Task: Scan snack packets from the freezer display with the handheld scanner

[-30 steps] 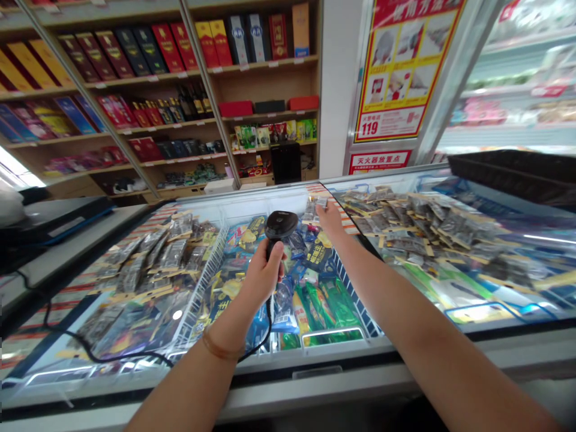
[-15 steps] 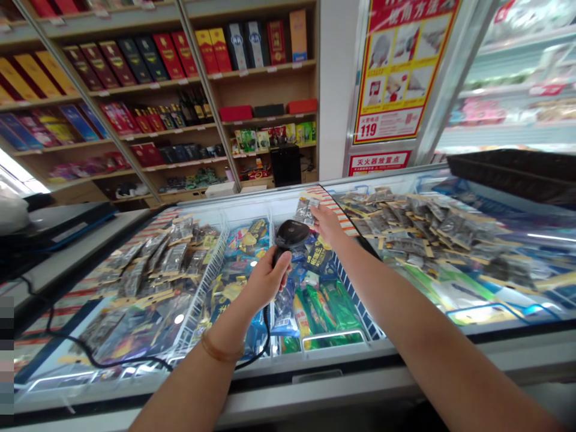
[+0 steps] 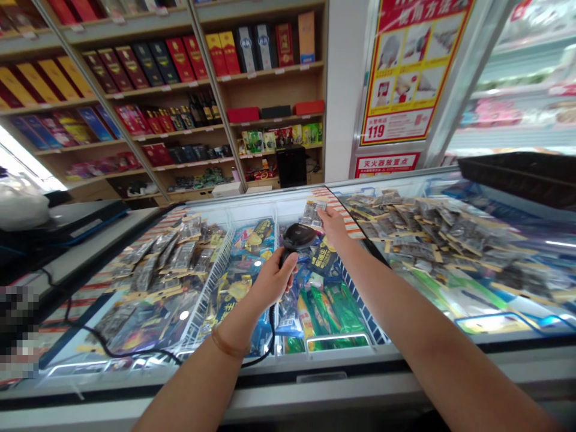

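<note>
My left hand [image 3: 275, 277] is wrapped round the handle of a black handheld barcode scanner [image 3: 299, 236], whose cable hangs down past my wrist. Just beyond the scanner head, my right hand [image 3: 332, 225] pinches a small clear packet [image 3: 314, 211] with dark contents and a pale top edge. The scanner's head points towards the packet, with a small space between them. Both hands are above the glass top of a chest freezer [image 3: 321, 377]. Heaps of similar small packets [image 3: 173, 252] lie to the left, and more packets [image 3: 418, 228] lie to the right.
Under the glass, white wire baskets [image 3: 211, 270] hold bagged frozen goods, among them green packs [image 3: 328, 306]. A dark tray [image 3: 517, 180] stands at the right. The scanner's black cable [image 3: 108, 345] runs left across the glass. Shelves of boxes [image 3: 182, 60] line the back.
The view has shifted slightly, so the surroundings appear a little further right. Both hands keep their holds on the scanner and the packet, at nearly the same spacing.
</note>
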Available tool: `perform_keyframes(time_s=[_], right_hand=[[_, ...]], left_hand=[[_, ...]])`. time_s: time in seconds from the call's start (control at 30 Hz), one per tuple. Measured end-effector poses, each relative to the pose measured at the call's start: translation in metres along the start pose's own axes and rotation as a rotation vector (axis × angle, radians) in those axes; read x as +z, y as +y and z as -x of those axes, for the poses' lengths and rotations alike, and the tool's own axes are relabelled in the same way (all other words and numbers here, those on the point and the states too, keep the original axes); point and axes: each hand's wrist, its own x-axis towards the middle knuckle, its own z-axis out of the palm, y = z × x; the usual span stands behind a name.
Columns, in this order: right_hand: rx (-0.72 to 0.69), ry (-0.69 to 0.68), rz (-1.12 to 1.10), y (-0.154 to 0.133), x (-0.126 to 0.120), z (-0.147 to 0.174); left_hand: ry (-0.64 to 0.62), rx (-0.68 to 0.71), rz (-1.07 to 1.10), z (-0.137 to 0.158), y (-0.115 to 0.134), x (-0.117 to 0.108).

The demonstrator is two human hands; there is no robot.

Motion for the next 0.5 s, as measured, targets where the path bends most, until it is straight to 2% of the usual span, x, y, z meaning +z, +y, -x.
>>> perform_keyframes(time_s=[0.13,0.3,0.4,0.5], right_hand=[[-0.029,0.108,0.123,0.001,0.000,0.002],[0.122,0.085,0.124,-0.008,0.017,0.018],[0.170,0.035,0.207,-0.017,0.042,0.028],[0.184,-0.132,0.179,-0.030,0.089,0.034]], left_hand=[[0.084,0.008,0.045,-0.001,0.004,0.000],[0.252,0.032,0.181,0.003,0.035,-0.013],[0.301,0.091,0.192,0.012,0.057,-0.033],[0.356,0.134,0.168,0.024,0.071,-0.060]])
